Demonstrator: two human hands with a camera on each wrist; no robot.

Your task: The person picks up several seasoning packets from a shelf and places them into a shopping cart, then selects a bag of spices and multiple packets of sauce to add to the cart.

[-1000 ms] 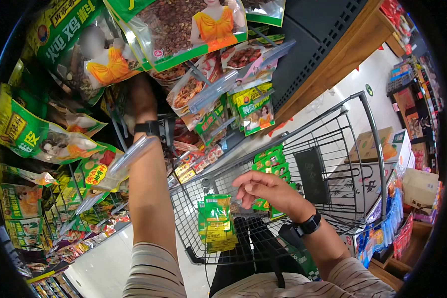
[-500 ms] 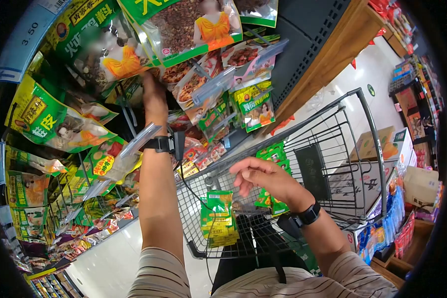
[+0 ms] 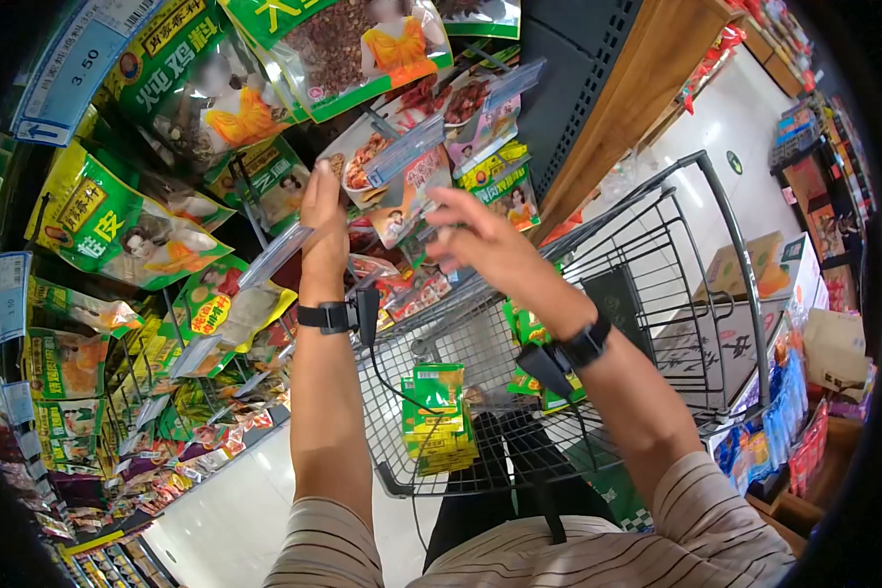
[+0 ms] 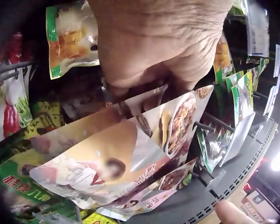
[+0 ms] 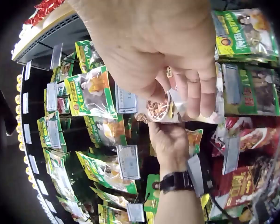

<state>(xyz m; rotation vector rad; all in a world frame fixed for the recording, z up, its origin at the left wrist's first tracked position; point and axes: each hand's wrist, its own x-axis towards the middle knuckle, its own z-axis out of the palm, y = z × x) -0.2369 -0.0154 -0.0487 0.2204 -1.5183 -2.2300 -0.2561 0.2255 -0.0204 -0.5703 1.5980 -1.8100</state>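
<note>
At the hanging rack in the head view, my left hand (image 3: 323,235) points upward with fingers fairly straight, its tips at the edge of a pale food packet (image 3: 409,192). The left wrist view shows this packet (image 4: 91,163) overlapping another packet (image 4: 179,123) pictured with a bowl of food. Left fingertips disappear behind the edges there. From the other side, my right hand (image 3: 500,250) reaches over with fingers apart and slightly bent. In the right wrist view, its fingers hang in front of the bowl picture (image 5: 157,109), above the left hand (image 5: 170,144).
A wire shopping cart (image 3: 598,253) stands before me, holding green and yellow packets (image 3: 437,416). Green seasoning bags (image 3: 127,230) hang on hooks at left, with clear price holders (image 3: 276,253) sticking out. A wooden shelf edge (image 3: 608,108) and stacked cartons (image 3: 745,284) lie to the right.
My left hand has drawn back from deep among the hanging packets, so its fingers now show. The right hand has moved up and left from over the cart to the rack.
</note>
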